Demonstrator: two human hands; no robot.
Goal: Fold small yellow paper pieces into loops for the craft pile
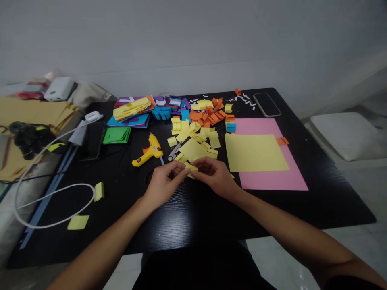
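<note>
Both hands meet over the middle of the black table (187, 217). My left hand (165, 183) and my right hand (214, 175) pinch a small yellow paper piece (191, 169) between their fingertips, just above the tabletop. Just behind them lies a loose pile of folded yellow paper pieces (193, 139), with scissors (174, 152) and a yellow glue gun (148, 152) to the left of it.
A yellow sheet (255, 152) lies on a pink sheet (272, 179) at right. Orange pieces (210, 116), blue pieces and stacked coloured paper (133, 110) sit at the back, a phone (266, 104) at the back right. A white cable (57, 201) loops at left.
</note>
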